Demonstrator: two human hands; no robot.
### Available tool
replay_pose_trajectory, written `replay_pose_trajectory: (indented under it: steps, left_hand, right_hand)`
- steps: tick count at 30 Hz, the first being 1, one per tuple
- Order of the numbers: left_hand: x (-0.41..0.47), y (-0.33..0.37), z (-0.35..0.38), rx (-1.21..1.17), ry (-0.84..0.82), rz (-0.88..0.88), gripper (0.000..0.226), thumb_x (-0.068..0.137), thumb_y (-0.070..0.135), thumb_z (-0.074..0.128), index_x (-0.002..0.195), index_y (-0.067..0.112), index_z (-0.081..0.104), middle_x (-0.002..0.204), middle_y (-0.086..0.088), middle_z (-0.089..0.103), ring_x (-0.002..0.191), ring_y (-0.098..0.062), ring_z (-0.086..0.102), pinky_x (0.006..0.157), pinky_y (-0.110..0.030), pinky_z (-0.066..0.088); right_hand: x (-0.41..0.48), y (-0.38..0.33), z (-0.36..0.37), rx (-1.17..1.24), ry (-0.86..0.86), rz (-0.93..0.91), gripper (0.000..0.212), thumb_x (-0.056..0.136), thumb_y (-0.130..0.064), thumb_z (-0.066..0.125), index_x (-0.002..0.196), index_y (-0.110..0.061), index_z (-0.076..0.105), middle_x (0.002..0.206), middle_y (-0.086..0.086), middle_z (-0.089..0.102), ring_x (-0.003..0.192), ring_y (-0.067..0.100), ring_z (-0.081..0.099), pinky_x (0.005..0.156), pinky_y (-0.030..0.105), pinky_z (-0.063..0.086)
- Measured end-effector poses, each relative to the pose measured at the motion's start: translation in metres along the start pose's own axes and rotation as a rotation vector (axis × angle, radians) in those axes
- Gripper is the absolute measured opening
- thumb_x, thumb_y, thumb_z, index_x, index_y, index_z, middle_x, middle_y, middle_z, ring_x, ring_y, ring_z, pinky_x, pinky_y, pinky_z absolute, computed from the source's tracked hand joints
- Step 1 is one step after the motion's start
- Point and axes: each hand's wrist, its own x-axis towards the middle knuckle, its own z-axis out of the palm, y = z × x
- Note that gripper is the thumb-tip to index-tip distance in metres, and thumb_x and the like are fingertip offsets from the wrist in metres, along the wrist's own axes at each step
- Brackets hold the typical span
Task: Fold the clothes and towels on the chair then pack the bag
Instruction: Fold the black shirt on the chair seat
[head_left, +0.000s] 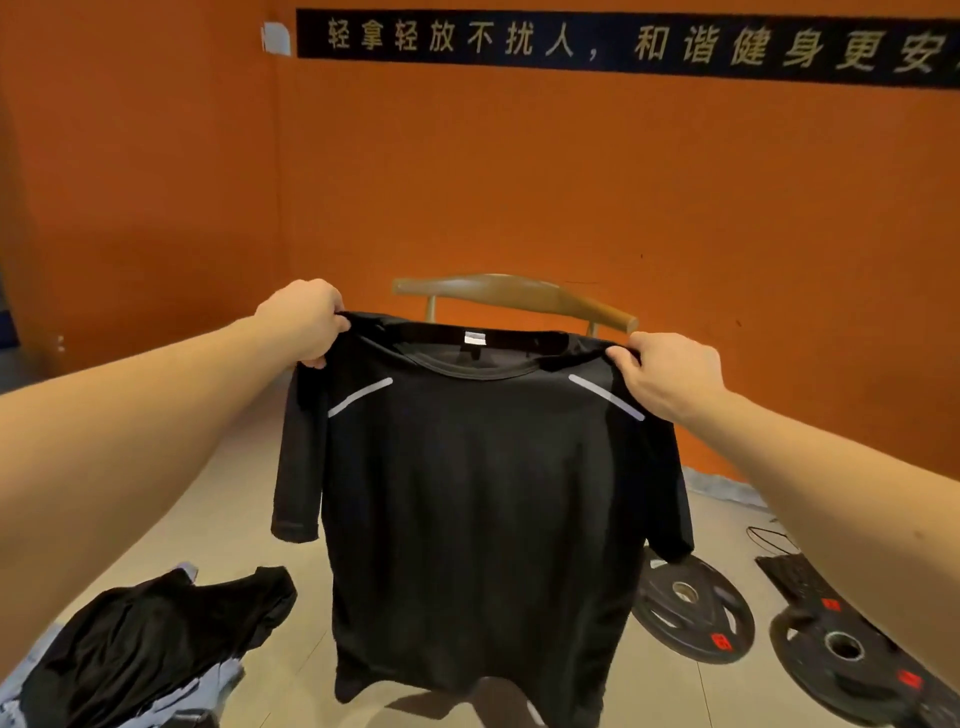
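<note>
left hand (304, 322) and right hand (667, 376) each pinch a shoulder | black shirt (483, 499) hangs flat before chair (511, 296), squared for folding | bag not visible; floor heap (150, 644) probably clothes

Your left hand (304, 322) is raised ahead of you, fingers curled over one shoulder of the black T-shirt (478, 493), with the back of the hand facing up. Your right hand (667, 376) sits slightly lower in the view, thumb and fingers pinching the other shoulder. Both forearms are bare and extended forward, entering from the lower left and right edges. The hands are held well apart.
</note>
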Motion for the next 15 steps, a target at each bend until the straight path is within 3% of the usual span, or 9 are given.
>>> replay_pose_trajectory:
  steps: [3, 6, 9, 12, 15]
  left_hand:
    - [0.034, 0.003, 0.026, 0.133, 0.095, 0.069, 0.032, 0.104, 0.041, 0.052, 0.114, 0.011, 0.060, 0.103, -0.008, 0.063, 0.092, -0.034, 0.063, 0.082, -0.044, 0.056]
    - [0.067, 0.003, 0.051, 0.190, 0.097, 0.174, 0.036, 0.104, 0.038, 0.047, 0.128, 0.012, 0.054, 0.121, -0.009, 0.057, 0.105, -0.035, 0.059, 0.086, -0.046, 0.053]
    - [0.103, 0.008, 0.080, 0.206, 0.143, 0.250, 0.030, 0.104, 0.027, 0.045, 0.127, 0.011, 0.054, 0.116, -0.009, 0.055, 0.101, -0.033, 0.058, 0.083, -0.046, 0.054]
    - [0.137, 0.016, 0.108, 0.258, 0.161, 0.255, 0.023, 0.105, 0.022, 0.046, 0.122, 0.011, 0.056, 0.110, -0.009, 0.055, 0.095, -0.033, 0.058, 0.074, -0.045, 0.053]
    - [0.173, 0.024, 0.132, 0.357, 0.129, 0.204, 0.017, 0.101, 0.013, 0.052, 0.116, 0.012, 0.060, 0.100, -0.008, 0.052, 0.089, -0.032, 0.056, 0.067, -0.042, 0.048]
  right_hand:
    - [0.025, 0.014, 0.020, -0.003, -0.033, -0.036, 0.032, 0.101, -0.043, 0.037, 0.087, -0.021, 0.055, 0.075, -0.001, 0.060, 0.069, 0.026, 0.056, 0.055, 0.029, 0.035]
    - [0.051, 0.028, 0.043, 0.031, -0.097, -0.041, 0.016, 0.093, -0.030, 0.043, 0.086, -0.019, 0.052, 0.071, 0.000, 0.057, 0.064, 0.025, 0.055, 0.052, 0.029, 0.034]
    - [0.080, 0.038, 0.075, 0.010, -0.098, 0.048, 0.013, 0.098, -0.021, 0.046, 0.102, -0.020, 0.059, 0.082, -0.001, 0.058, 0.067, 0.022, 0.056, 0.052, 0.029, 0.039]
    - [0.107, 0.044, 0.112, 0.030, -0.082, 0.186, 0.022, 0.103, -0.022, 0.048, 0.118, -0.017, 0.064, 0.102, 0.005, 0.052, 0.086, 0.031, 0.055, 0.065, 0.037, 0.046]
    - [0.133, 0.040, 0.146, 0.051, -0.080, 0.330, 0.023, 0.102, -0.024, 0.055, 0.120, -0.016, 0.065, 0.115, 0.010, 0.044, 0.108, 0.035, 0.048, 0.070, 0.040, 0.042]
